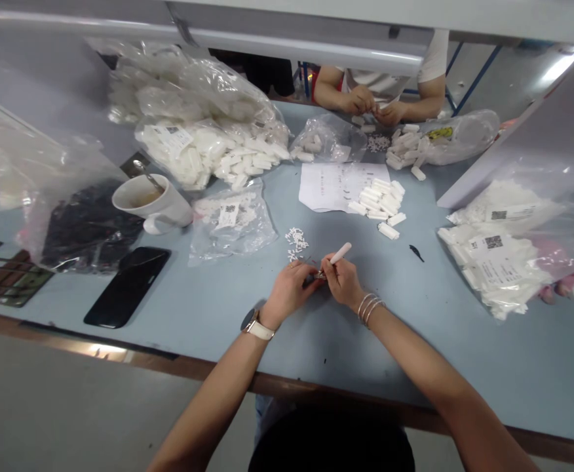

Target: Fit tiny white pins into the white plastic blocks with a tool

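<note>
My right hand is closed around a white pen-shaped tool, its blunt end pointing up and away to the right. Facing it, my left hand pinches something small at the fingertips, too small to make out. Both hands meet just above the blue-grey table, the tool's lower end hidden between the fingers. Just beyond my left fingers lies a scatter of tiny white pieces. Further off, a pile of white oblong plastic parts rests partly on a printed sheet of paper.
Left are a black phone, a white mug with a spoon and a bag of dark parts. Clear bags of white parts fill the back left; more bags lie right. Across the table, a person's hands work.
</note>
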### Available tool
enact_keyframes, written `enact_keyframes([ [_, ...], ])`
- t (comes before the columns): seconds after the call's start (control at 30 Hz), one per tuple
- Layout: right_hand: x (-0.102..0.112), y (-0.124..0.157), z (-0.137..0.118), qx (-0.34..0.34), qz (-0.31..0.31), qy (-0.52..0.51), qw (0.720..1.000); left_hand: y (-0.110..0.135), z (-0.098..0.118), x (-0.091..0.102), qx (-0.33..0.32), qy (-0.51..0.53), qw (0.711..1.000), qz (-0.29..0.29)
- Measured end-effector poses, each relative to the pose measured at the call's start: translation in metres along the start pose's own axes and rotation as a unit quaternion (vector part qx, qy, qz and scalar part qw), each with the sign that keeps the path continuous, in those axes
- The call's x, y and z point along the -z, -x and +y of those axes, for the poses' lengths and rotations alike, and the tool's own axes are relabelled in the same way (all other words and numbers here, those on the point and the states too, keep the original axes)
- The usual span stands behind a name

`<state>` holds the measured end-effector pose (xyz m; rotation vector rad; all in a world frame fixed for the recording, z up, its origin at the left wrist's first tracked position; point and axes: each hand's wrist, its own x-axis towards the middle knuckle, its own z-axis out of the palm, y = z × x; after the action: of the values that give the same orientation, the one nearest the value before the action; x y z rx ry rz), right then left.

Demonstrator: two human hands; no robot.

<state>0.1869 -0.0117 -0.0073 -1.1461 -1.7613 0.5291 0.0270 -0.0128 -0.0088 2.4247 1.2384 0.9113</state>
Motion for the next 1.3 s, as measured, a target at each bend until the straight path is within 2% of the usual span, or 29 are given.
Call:
enact_keyframes([
  [0.1,-0.002,0.001,-0.001,0.013,-0.013,0.013,1.0,0.0,0.0,0.0,-0.005,0.001,1.0,0.004],
  [0.17,-0.004,0.002,0.0,-0.006,-0.011,-0.013,1.0,0.0,0.0,0.0,-0.006,0.0,1.0,0.003],
  [0.27,-0.003,0.0,0.005,-0.097,0.064,-0.113,0.987,0.0,0.001,0.001,-0.008,-0.003,1.0,-0.002],
  [0.33,0.001,-0.007,0.013,-0.186,0.167,-0.198,0.948,0.0,0.001,0.001,-0.011,-0.005,1.0,-0.003],
  [0.43,0.01,-0.019,0.026,-0.288,0.297,-0.294,0.862,0.001,0.001,0.001,-0.004,-0.007,1.0,-0.008],
  [0.47,0.013,-0.022,0.029,-0.307,0.319,-0.316,0.839,0.001,0.0,0.001,0.002,-0.004,1.0,-0.008],
  [0.53,0.016,-0.026,0.033,-0.316,0.318,-0.345,0.824,0.001,-0.001,0.001,0.014,0.009,1.0,-0.005],
  [0.7,0.015,-0.024,0.032,-0.305,0.288,-0.359,0.834,0.001,-0.004,0.001,0.018,0.03,0.999,-0.004],
  [1.13,0.014,-0.026,0.034,-0.319,0.282,-0.348,0.835,0.001,-0.01,0.0,0.02,0.053,0.998,-0.012],
  [1.3,0.012,-0.025,0.034,-0.31,0.27,-0.324,0.852,0.0,-0.009,0.001,0.02,0.061,0.998,-0.015],
])
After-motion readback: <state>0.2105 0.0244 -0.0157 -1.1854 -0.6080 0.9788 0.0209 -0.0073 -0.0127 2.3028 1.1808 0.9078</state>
